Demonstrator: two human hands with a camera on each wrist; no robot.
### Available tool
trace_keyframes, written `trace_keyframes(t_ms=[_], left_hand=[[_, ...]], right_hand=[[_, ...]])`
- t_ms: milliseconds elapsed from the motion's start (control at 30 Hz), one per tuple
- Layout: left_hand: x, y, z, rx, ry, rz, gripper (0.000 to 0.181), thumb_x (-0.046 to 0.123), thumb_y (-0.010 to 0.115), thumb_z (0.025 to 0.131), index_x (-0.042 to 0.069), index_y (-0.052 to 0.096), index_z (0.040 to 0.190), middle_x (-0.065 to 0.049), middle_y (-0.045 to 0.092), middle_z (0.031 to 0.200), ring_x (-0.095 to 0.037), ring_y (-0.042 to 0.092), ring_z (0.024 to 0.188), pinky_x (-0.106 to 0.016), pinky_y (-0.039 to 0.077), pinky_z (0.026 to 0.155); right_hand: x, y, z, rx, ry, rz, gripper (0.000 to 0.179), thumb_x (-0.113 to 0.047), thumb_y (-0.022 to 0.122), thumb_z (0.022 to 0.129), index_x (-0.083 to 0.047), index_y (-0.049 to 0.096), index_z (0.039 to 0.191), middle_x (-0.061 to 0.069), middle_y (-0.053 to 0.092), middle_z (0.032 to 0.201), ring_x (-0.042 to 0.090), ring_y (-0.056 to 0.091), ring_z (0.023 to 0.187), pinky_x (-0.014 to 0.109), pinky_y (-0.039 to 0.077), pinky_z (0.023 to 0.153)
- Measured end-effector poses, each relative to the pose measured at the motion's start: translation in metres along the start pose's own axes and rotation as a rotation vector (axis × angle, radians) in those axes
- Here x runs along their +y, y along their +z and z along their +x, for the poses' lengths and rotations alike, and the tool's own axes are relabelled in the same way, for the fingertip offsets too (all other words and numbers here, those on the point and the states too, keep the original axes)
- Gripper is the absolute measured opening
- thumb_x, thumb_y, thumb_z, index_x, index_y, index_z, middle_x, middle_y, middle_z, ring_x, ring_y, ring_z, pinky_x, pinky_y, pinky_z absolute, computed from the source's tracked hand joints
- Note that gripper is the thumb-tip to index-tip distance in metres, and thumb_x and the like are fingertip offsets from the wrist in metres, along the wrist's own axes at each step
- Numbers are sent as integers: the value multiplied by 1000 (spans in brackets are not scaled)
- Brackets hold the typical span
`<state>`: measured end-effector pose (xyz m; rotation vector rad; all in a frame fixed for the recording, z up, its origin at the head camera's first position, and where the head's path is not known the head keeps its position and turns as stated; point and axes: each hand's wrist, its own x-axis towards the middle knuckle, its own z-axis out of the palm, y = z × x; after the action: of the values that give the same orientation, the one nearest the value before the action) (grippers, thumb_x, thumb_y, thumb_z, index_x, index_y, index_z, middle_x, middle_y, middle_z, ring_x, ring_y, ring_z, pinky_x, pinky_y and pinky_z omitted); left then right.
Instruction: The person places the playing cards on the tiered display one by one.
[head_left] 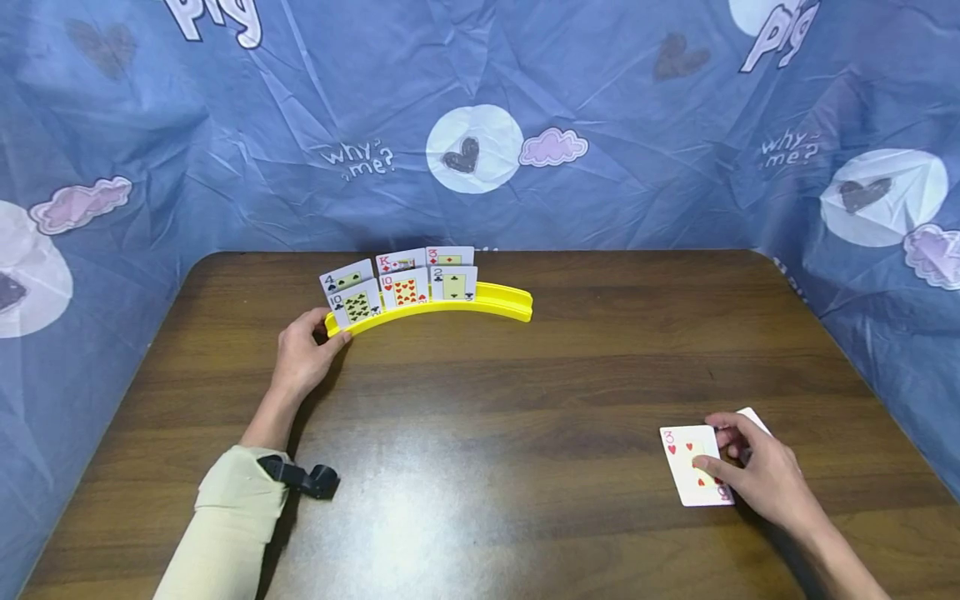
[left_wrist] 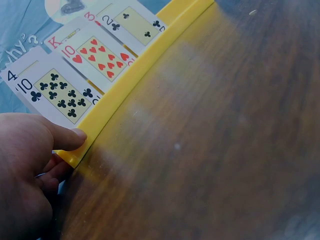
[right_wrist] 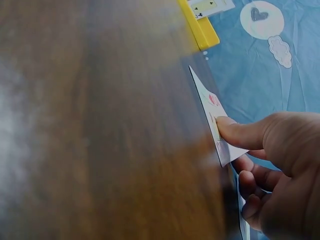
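At the table's far left, my left hand (head_left: 303,350) grips the left end of a curved yellow card holder (head_left: 480,306), thumb on its front wall. Playing cards stand in the holder in two rows. The front row has a ten of clubs (left_wrist: 62,95), a ten of hearts (left_wrist: 100,59) and a two of clubs (left_wrist: 131,25). Behind them show a four of spades (head_left: 347,273), a king (head_left: 399,260) and a red three (head_left: 450,253). Over the table's right side, my right hand (head_left: 768,475) pinches a playing card (head_left: 678,479) with a red 3 and heart in its corner.
Another white card (head_left: 754,419) shows partly behind the right hand, mostly hidden. The brown wooden table (head_left: 540,400) ends at a blue printed cloth (head_left: 480,75) hanging on the far side and both flanks. A black strap (head_left: 303,477) sits on the left sleeve.
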<state>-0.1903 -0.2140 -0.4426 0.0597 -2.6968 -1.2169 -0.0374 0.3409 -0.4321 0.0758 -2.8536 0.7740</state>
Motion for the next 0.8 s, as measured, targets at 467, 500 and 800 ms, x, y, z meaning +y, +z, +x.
trace_keyframes(t_ms=[467, 500, 800], left_hand=[[1, -1, 0, -11, -8, -5, 33, 7, 66, 91, -6, 62, 122, -25, 63, 110, -34, 55, 98, -35, 36, 81], [1, -1, 0, -12, -8, -5, 33, 7, 66, 91, -6, 62, 122, -25, 63, 110, -34, 55, 98, -35, 36, 82], [1, -1, 0, -5, -5, 5, 34, 7, 67, 91, -6, 63, 121, -25, 64, 108, -34, 55, 97, -35, 36, 82]], right_hand=[[-2, -14, 5, -86, 129, 157, 21, -6, 80, 80, 5, 69, 94, -17, 56, 69, -5, 46, 62, 19, 40, 53], [-2, -15, 6, -98, 143, 167, 19, -7, 79, 82, 5, 69, 93, -18, 56, 68, -5, 46, 61, 20, 39, 51], [-15, -27, 20, -108, 133, 244, 13, -9, 76, 86, 3, 71, 92, -19, 63, 67, -1, 50, 61, 24, 38, 54]])
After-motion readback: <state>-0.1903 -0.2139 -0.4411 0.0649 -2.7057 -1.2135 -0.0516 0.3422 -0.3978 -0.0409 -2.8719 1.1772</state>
